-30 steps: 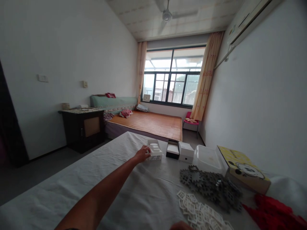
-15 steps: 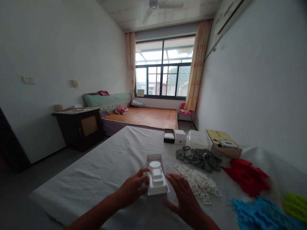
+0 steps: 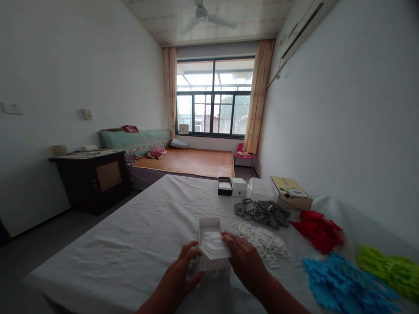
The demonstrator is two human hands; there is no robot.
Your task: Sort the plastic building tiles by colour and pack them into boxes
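A white open box sits on the cloth-covered table in front of me. Above it, tilted, is a white moulded plastic tray, pinched at its right edge by my right hand. At the box's left side, my left hand holds the box wall between fingers and thumb. The tray hides part of the box's inside. Just right of my right hand lies a loose heap of white lattice pieces.
Behind the white pieces are dark grey interlocking pieces. Red, blue and lime-green pieces lie to the right. A black box, a white box, a clear container and a yellow box stand at the back.
The tray was lying inside the box; now it is lifted and tilted in my right hand, which has moved onto its edge. The view has shifted slightly.
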